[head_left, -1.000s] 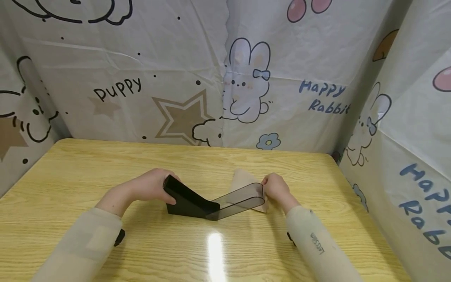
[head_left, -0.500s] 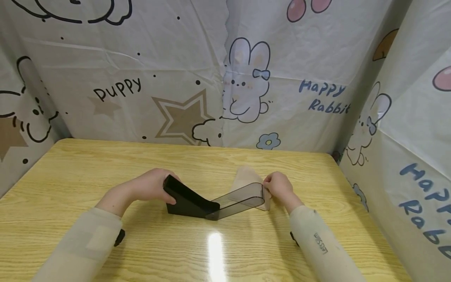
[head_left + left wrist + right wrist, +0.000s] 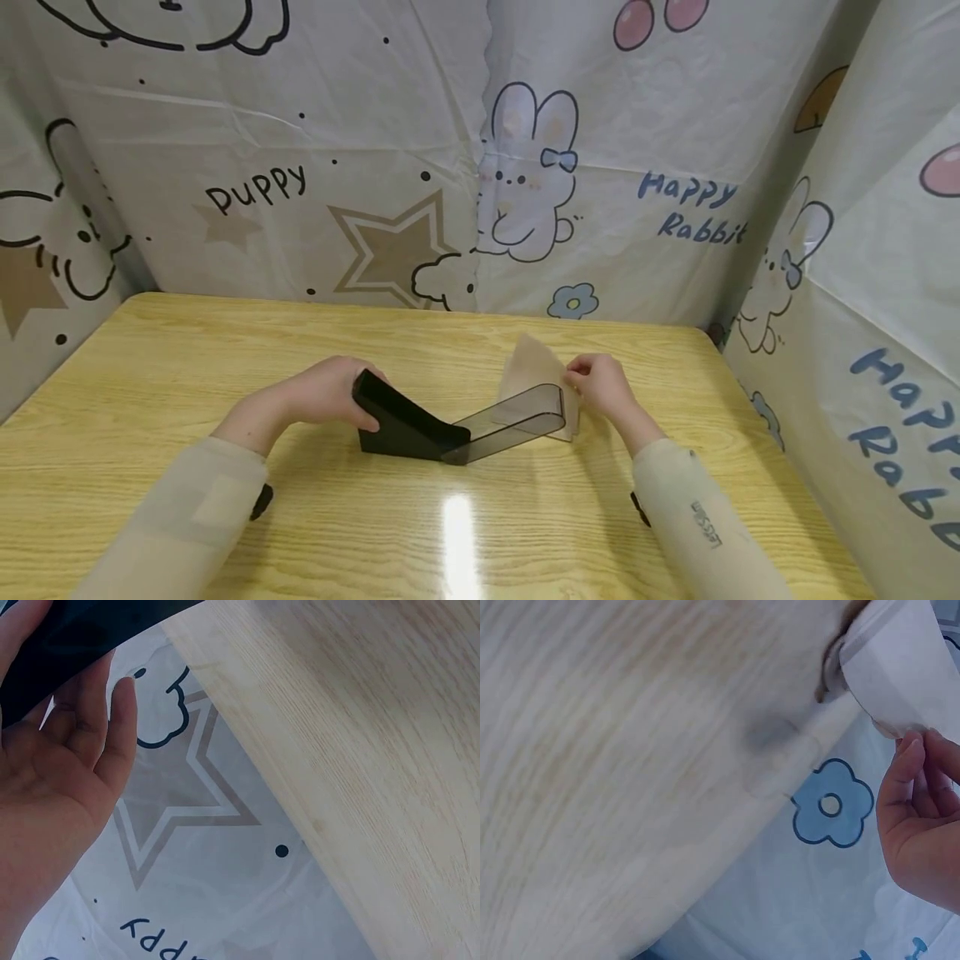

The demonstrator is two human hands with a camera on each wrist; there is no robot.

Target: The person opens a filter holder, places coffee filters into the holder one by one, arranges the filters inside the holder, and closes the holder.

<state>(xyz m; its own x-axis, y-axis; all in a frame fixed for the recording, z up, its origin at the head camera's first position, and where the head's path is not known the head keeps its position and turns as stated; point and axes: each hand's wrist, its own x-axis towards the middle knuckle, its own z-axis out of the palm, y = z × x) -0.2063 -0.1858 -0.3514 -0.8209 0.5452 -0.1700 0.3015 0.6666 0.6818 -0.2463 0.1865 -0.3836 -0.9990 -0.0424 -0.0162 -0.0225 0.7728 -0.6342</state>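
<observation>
My left hand (image 3: 327, 393) grips the tall end of a black wedge-shaped case (image 3: 405, 427), thumb on the near side. From the case's low end a smoky see-through cover (image 3: 504, 427) slants up to the right. Behind the cover stand tan fan-shaped sheets that look like paper coffee filters (image 3: 531, 362). My right hand (image 3: 603, 385) pinches their right edge between thumb and fingertips. In the right wrist view the filter paper (image 3: 904, 664) shows pale above the pinching fingers (image 3: 904, 761). The left wrist view shows only part of the case (image 3: 97, 634), over the left palm.
Both hands work above a wood-grain table (image 3: 360, 533). A printed cloth (image 3: 375, 125) hangs along its back edge, and another stretch of cloth (image 3: 862, 283) closes off the right side.
My right hand has moved slightly up and to the right. The filters have risen with it and show more above the cover. The left hand keeps its grip on the case.
</observation>
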